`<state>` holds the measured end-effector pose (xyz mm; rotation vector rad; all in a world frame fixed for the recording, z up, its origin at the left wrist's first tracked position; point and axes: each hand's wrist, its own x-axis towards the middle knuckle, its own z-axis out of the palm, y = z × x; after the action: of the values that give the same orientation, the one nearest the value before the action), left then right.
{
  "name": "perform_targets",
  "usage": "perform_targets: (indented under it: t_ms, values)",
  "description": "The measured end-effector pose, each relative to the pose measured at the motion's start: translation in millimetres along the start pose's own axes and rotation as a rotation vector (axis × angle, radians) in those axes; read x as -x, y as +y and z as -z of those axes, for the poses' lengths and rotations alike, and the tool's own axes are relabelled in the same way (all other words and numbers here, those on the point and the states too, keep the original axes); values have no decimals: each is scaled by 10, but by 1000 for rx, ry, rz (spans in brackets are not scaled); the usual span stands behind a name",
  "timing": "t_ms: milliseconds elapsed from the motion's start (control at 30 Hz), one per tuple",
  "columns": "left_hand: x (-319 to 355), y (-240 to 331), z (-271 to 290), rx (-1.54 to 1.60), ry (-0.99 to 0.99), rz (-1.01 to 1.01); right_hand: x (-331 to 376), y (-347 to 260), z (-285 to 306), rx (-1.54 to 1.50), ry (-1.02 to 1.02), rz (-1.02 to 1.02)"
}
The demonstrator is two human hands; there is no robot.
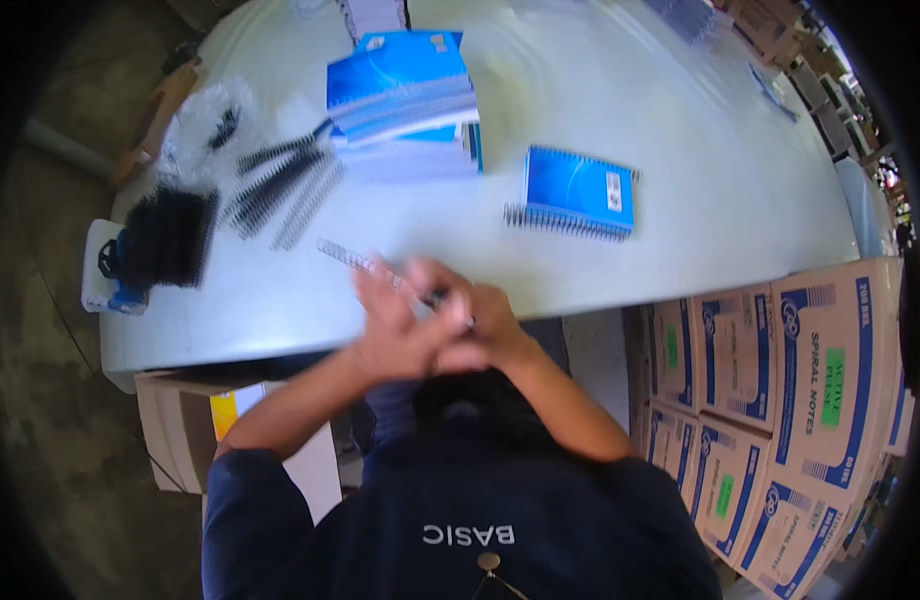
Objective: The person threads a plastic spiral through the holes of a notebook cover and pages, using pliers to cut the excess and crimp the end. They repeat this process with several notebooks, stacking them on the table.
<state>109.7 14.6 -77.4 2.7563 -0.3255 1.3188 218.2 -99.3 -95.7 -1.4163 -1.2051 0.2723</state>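
Note:
Near the front edge of the table, my left hand (405, 325) and my right hand (485, 310) are close together, both smeared by motion. A thin spiral binding coil (342, 254) runs from the left hand's fingertips toward the far left, and its other end is lost among the fingers. My left hand seems closed on the coil. The right hand's fingers are curled beside it, too blurred to tell their grip. Beyond them to the right lies a blue spiral notebook (578, 190), its coils along the near edge and a white label on the cover.
A tall stack of blue-covered booklets (400, 75) stands at the back. Left of it lie loose black coils (275, 185), a dark coil bundle (170, 235), a clear plastic bag (195, 125) and a white-and-blue container (105, 265). Cardboard cartons (820, 370) are stacked at the right.

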Motion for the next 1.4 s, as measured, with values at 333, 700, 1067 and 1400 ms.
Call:
perform_targets:
  t_ms: [333, 700, 1067, 1400]
  values:
    - [-510, -88, 172, 192, -317, 200, -113, -3, 8, -213, 77, -332]
    - [-828, -271, 293, 310, -645, 190, -139, 113, -23, -163, 31, -255]
    - [-1014, -293, 237, 395, -568, 242, -88, -125, 158, -199, 115, -253]
    - [-1143, -231, -1062, 302, -182, 263, -115, 206, 1810, 332, 301, -207]
